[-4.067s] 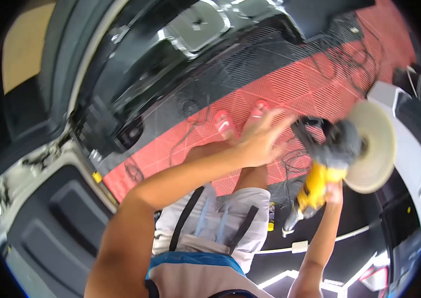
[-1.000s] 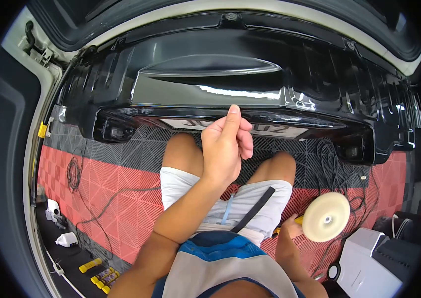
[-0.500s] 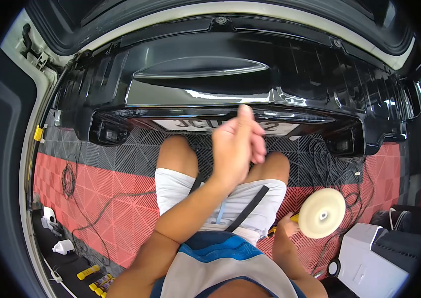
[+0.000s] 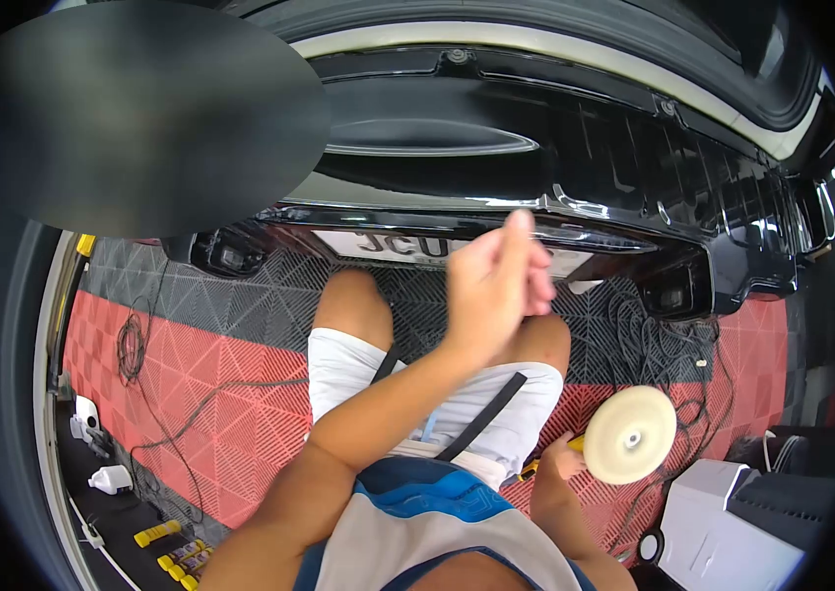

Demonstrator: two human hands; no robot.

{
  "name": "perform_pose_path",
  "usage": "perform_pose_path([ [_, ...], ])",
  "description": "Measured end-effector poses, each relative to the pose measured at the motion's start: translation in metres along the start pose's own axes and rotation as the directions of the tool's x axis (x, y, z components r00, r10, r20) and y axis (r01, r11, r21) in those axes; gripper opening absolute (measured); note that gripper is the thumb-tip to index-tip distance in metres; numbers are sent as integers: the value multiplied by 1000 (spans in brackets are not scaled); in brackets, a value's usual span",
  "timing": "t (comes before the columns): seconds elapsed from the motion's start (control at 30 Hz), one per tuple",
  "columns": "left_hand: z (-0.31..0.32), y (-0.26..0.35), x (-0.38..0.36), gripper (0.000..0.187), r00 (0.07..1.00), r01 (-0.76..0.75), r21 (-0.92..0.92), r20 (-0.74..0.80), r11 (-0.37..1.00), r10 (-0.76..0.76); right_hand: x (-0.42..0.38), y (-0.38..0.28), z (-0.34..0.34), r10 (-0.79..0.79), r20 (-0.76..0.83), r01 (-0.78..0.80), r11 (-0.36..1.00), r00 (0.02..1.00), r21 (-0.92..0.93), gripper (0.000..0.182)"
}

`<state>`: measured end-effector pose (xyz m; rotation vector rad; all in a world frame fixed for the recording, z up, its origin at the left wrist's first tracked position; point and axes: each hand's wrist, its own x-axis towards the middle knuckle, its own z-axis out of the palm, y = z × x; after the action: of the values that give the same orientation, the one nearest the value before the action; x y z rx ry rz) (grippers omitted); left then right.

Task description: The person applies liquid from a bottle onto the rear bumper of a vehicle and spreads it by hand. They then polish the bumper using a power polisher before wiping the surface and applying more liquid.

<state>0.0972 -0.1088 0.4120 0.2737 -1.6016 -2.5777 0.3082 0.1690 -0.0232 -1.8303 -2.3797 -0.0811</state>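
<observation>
My left hand (image 4: 492, 291) reaches across to the lower edge of a glossy black car bumper (image 4: 624, 163). One digit points up and overlaps that edge, while the other fingers curl loosely with nothing visible in them. Behind the hand, a white licence plate (image 4: 388, 246) is partly covered. Low on the right side, my right hand (image 4: 562, 457) grips the yellow-and-black body of a polisher, mostly hidden by my arm. Its round cream pad (image 4: 624, 435) faces up, held away from the bumper.
A large, blurred dark oval (image 4: 141, 118) covers the bumper's left end. Cables (image 4: 649, 340) lie on the red and grey floor tiles (image 4: 250, 384). A white box (image 4: 723, 527) stands at lower right. A white bottle (image 4: 110, 480) and several yellow-capped tubes (image 4: 181, 557) are at lower left.
A blurred dark oval has come into view at upper left. My left hand has shifted slightly right along the bumper edge. The polisher sits slightly lower and further left in view.
</observation>
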Motion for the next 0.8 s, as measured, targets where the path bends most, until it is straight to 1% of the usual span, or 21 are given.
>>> perform_pose_path([
  [0.03,-16,0,-7,42,981,-177,80,-63,981,182,-1,-7,-22,46,170,-58,996,984,64,96],
  [0.07,-35,-1,-11,37,926,-341,170,-107,924,362,0,-11,-34,42,178,-55,996,983,71,96],
  [0.1,-54,0,-12,28,830,-473,373,-117,798,546,-2,-14,-42,58,196,-74,994,979,77,95],
  [0.13,-70,4,-14,20,704,-552,560,-84,618,705,-5,-15,-43,74,215,-93,993,974,78,94],
  [0.17,-78,12,-14,16,614,-579,671,-16,464,789,-4,-12,-35,66,164,-78,995,984,66,92],
  [0.2,-86,20,-13,18,520,-578,761,65,295,852,-3,-9,-28,59,174,-71,995,983,62,92],
  [0.23,-98,23,-14,29,506,-532,832,165,156,847,-1,-9,-30,73,196,-85,995,978,51,92],
  [0.27,-102,23,-12,29,502,-523,840,165,145,849,-2,-12,-32,84,218,-96,994,972,46,92],
  [0.33,-106,22,-4,31,440,-541,837,369,-87,819,-3,-12,-31,81,267,-96,994,960,42,93],
  [0.37,-105,15,1,32,455,-578,815,369,-46,811,-2,-6,-19,64,166,-66,998,984,8,95],
  [0.4,-98,12,5,33,468,-580,813,385,-52,796,-2,-4,-10,43,63,-41,999,997,-29,98],
  [0.43,-90,9,8,33,468,-597,800,401,-52,787,-1,-3,-11,40,103,-40,999,994,-4,97],
  [0.47,-84,6,9,34,507,-620,784,422,-22,752,1,-4,-10,32,109,-33,999,994,7,97],
  [0.5,-76,-1,13,33,495,-666,746,429,12,755,1,-4,-10,40,122,-41,999,992,11,96],
  [0.57,-58,-3,10,32,487,-732,681,515,8,706,0,-4,-11,44,112,-43,999,993,-8,93],
  [0.6,-51,-6,8,30,468,-797,601,555,57,687,0,-4,-14,35,117,-35,999,993,0,93],
  [0.67,-44,-14,-1,27,429,-897,396,672,196,604,-1,-8,-28,66,232,-81,995,971,57,95],
  [0.7,-44,-13,-5,26,363,-922,365,708,127,605,-4,-12,-31,69,169,-82,994,983,70,91],
  [0.73,-43,-9,-8,26,299,-941,332,741,60,601,-4,-11,-25,52,172,-67,995,984,79,91],
  [0.77,-48,-5,-10,28,291,-933,359,744,7,602,-4,-7,-19,19,106,-28,996,994,85,89],
  [0.8,-58,-3,-8,32,317,-907,420,728,-31,608,-4,-4,-12,-10,38,7,996,999,89,87],
])
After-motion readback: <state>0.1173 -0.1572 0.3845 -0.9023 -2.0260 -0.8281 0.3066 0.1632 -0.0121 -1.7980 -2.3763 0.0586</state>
